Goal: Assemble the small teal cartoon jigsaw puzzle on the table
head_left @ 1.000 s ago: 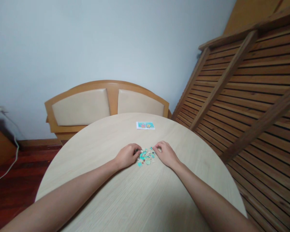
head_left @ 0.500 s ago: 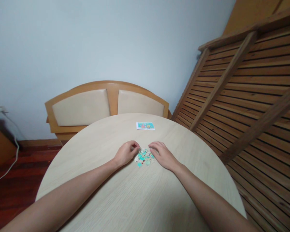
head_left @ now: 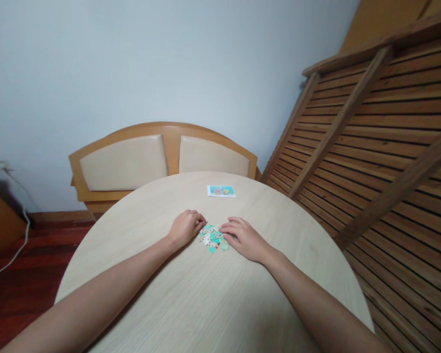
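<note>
Left hand (head_left: 184,228), fingers (head_left: 200,218) curled, hold unclear, and right hand (head_left: 247,239), fingers (head_left: 235,225) loosely open, no grip visible, flank puzzle pieces (head_left: 213,237), seemingly to corral them; a picture card (head_left: 221,190) lies beyond the fingers, unobstructed

The single view comes from a camera worn on the person's head, above a round table (head_left: 191,294), facing forward and tipped downward. The forearms (head_left: 106,289) enter from the lower corners, so the left hand (head_left: 185,227) and right hand (head_left: 248,240) show from behind and above, below mid-height and small in a wide field. The table's near edge falls outside the bottom; its far edge is in sight, with a headboard (head_left: 172,154) beyond. The lens meets a pale wall (head_left: 169,63) nearly square on, a slatted wooden frame (head_left: 375,142) obliquely at the right, and the floor (head_left: 59,255) from above at the left
</note>
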A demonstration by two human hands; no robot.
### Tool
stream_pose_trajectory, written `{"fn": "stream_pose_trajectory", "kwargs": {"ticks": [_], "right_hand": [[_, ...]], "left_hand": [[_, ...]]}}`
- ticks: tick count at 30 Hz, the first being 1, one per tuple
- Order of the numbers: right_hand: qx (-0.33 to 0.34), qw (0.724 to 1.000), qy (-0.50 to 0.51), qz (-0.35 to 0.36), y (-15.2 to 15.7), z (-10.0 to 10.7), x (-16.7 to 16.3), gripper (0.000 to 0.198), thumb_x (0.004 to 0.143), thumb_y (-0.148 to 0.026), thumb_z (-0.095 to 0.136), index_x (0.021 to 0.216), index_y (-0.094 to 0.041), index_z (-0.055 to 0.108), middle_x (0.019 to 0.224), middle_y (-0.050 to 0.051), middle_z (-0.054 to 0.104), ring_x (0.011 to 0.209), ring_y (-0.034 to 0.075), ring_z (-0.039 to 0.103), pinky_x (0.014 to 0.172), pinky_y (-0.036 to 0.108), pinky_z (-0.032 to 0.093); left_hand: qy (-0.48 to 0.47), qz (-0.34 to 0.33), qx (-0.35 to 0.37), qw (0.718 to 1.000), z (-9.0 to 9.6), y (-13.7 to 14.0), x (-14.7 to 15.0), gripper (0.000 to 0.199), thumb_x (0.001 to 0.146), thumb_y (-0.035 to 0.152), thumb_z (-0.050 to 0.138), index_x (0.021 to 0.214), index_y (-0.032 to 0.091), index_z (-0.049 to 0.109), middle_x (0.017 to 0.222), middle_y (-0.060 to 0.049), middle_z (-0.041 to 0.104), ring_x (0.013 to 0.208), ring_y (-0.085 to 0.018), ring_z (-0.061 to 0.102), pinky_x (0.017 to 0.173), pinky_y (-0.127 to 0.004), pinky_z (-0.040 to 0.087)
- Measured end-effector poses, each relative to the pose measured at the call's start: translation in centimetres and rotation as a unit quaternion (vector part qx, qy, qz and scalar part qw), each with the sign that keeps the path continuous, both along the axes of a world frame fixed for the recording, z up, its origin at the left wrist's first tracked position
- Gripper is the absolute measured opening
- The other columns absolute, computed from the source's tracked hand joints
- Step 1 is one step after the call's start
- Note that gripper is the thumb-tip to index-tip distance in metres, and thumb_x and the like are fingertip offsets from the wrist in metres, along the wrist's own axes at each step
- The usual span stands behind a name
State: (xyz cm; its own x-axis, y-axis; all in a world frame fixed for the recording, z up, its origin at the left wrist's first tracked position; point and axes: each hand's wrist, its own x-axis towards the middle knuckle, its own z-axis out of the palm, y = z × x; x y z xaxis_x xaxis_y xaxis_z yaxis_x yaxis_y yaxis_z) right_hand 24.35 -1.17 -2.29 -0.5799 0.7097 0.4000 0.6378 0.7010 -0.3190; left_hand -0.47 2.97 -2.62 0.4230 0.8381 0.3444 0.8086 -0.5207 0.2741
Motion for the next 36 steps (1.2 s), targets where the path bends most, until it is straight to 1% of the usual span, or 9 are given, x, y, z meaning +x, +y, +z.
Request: {"fn": "stream_pose_trajectory", "kwargs": {"ticks": [6,12,18,23,27,30,32,33,36], "right_hand": [[0.007,1.000,-0.002,-0.017,0.0,0.1,0.3,0.027,0.097,-0.030,0.053,0.120,-0.024,0.066,0.120,0.005,0.070,0.126,0.027,0.051,0.107,0.046,0.042],[-0.013,0.997,0.052,-0.050,0.9,-0.5,1.0,0.028,0.097,-0.032,0.053,0.119,-0.021,0.065,0.120,0.009,0.068,0.123,0.026,0.053,0.107,0.045,0.042],[-0.036,0.992,0.100,-0.063,1.8,-1.5,1.7,0.028,0.096,-0.028,0.053,0.119,-0.018,0.064,0.118,0.012,0.066,0.115,0.024,0.057,0.105,0.044,0.044],[-0.037,0.994,0.094,-0.042,2.3,-1.8,1.7,0.026,0.097,-0.027,0.050,0.117,-0.020,0.066,0.116,0.011,0.068,0.114,0.024,0.058,0.104,0.045,0.044],[-0.036,0.996,0.066,-0.038,2.5,-2.0,1.8,0.030,0.099,-0.029,0.047,0.123,-0.022,0.064,0.124,0.010,0.066,0.120,0.025,0.054,0.108,0.048,0.040],[-0.046,0.997,0.040,-0.048,2.5,-2.2,2.0,0.034,0.100,-0.033,0.044,0.127,-0.023,0.062,0.133,0.008,0.063,0.128,0.026,0.049,0.112,0.051,0.037],[-0.050,0.997,0.028,-0.054,2.3,-2.1,2.1,0.037,0.101,-0.034,0.042,0.131,-0.024,0.060,0.136,0.007,0.061,0.132,0.027,0.046,0.113,0.051,0.036],[-0.050,0.997,0.024,-0.055,2.2,-1.9,2.0,0.037,0.101,-0.035,0.041,0.132,-0.024,0.059,0.136,0.006,0.061,0.133,0.028,0.045,0.112,0.051,0.036],[-0.028,0.998,0.021,-0.050,1.6,-1.0,1.8,0.034,0.100,-0.036,0.045,0.128,-0.024,0.061,0.132,0.006,0.063,0.133,0.028,0.045,0.111,0.050,0.037]], "left_hand": [[-0.003,-0.020,-0.012,1.000,0.8,-0.5,0.1,0.018,0.092,0.027,0.057,0.093,0.022,0.075,0.093,-0.005,0.072,0.091,-0.022,0.062,0.081,-0.030,0.046],[-0.018,-0.059,-0.056,0.997,2.2,-1.1,-0.2,0.021,0.089,0.034,0.057,0.092,0.020,0.073,0.093,-0.005,0.071,0.089,-0.021,0.062,0.079,-0.030,0.046],[0.008,-0.093,-0.076,0.993,2.0,-0.8,-0.7,0.022,0.085,0.037,0.061,0.092,0.019,0.072,0.092,-0.007,0.069,0.087,-0.021,0.061,0.080,-0.030,0.045],[-0.020,-0.098,-0.094,0.991,1.9,-0.7,-0.5,0.020,0.082,0.034,0.062,0.088,0.018,0.071,0.090,-0.007,0.069,0.086,-0.020,0.060,0.079,-0.029,0.044],[-0.066,-0.104,-0.139,0.983,1.9,-0.7,-0.3,0.021,0.083,0.034,0.060,0.082,0.016,0.070,0.082,-0.005,0.068,0.074,-0.017,0.058,0.068,-0.026,0.043],[-0.104,-0.110,-0.174,0.973,1.9,-0.6,-0.3,0.023,0.086,0.036,0.057,0.083,0.015,0.068,0.075,-0.002,0.068,0.067,-0.015,0.056,0.061,-0.024,0.040],[-0.108,-0.096,-0.164,0.976,1.9,-0.4,-0.5,0.022,0.087,0.034,0.055,0.086,0.016,0.068,0.076,-0.002,0.068,0.067,-0.015,0.057,0.060,-0.024,0.040],[-0.097,-0.079,-0.142,0.982,1.9,-0.3,-0.6,0.021,0.088,0.033,0.055,0.086,0.017,0.068,0.078,-0.003,0.069,0.068,-0.015,0.057,0.061,-0.024,0.040],[-0.035,-0.017,-0.037,0.999,1.8,-0.1,-1.1,0.015,0.087,0.028,0.057,0.085,0.019,0.069,0.085,-0.004,0.070,0.075,-0.017,0.060,0.065,-0.026,0.040]]}}
